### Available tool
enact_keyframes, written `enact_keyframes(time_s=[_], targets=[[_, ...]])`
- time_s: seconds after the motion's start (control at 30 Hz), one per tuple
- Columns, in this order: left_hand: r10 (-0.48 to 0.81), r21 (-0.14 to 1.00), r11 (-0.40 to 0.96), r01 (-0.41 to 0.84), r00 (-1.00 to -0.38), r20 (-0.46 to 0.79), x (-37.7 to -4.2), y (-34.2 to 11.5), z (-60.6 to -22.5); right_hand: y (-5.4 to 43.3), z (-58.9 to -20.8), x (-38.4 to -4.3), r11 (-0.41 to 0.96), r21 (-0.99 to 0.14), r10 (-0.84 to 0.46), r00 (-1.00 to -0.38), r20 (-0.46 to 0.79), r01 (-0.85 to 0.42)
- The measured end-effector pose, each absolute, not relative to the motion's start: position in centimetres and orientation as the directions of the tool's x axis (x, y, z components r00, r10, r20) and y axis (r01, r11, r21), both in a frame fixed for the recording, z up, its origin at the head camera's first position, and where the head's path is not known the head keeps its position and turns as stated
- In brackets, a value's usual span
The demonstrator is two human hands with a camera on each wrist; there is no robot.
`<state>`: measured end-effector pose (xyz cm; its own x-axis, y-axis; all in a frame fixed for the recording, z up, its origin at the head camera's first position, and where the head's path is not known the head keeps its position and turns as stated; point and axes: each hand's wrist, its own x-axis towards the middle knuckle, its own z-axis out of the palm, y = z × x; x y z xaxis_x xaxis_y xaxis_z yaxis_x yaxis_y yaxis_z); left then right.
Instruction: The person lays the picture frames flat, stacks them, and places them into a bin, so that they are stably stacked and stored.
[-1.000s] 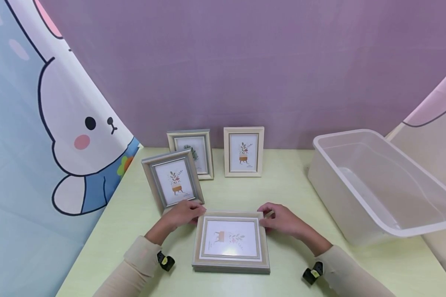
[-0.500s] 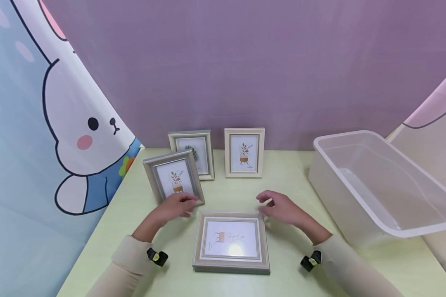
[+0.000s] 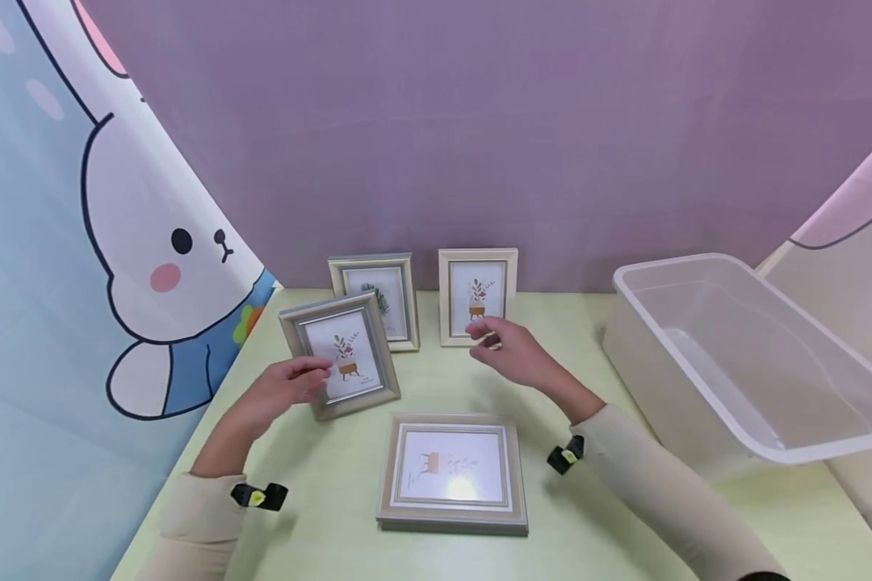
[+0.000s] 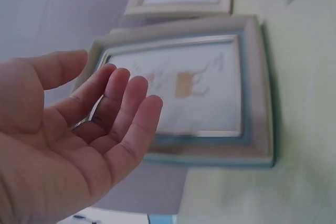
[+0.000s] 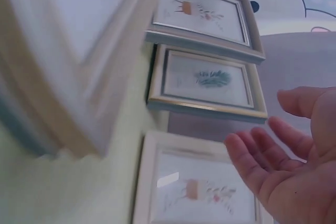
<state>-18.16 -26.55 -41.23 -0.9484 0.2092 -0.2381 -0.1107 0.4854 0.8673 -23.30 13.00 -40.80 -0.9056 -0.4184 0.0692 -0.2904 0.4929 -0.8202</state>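
Note:
My left hand (image 3: pixel 279 391) hovers before a silver-beige picture frame (image 3: pixel 359 351), its fingers loosely bent and holding nothing. That frame leans upright and shows a potted-plant print. My right hand (image 3: pixel 512 355) hangs in the air before a cream picture frame (image 3: pixel 472 278) and covers its lower right part. In the right wrist view its relaxed fingers (image 5: pixel 252 166) hold nothing. Flat on the table between my forearms lies a beige picture frame (image 3: pixel 450 452), its print turned sideways. Its edge looks layered; I cannot tell whether another frame lies under it.
Behind the silver-beige frame stands another picture frame (image 3: pixel 396 307) with a green leaf print, partly hidden. At the right is a translucent plastic bin (image 3: pixel 668 347). A purple cloth (image 3: pixel 480 121) closes off the back of the pale table (image 3: pixel 552 500).
Both hands have left the flat frame's far corners. My left hand has moved left and up, my right forward toward the cream frame. The frames stay where they were.

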Motion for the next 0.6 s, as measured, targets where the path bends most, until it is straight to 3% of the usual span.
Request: enact_keyframes(time_s=[0.33,0.6], targets=[[0.000,0.911,0.385,-0.145,-0.988,-0.157,-17.6,-29.8,-42.2,7.6,-38.8,-26.8,0.387,-0.845,-0.420,-0.886,0.195,-0.369],[-0.037,0.917,0.332,-0.223,-0.974,-0.223,-17.5,-30.4,-45.0,3.4,-38.4,-27.9,0.328,-0.876,-0.439,-0.878,0.190,-0.353]])
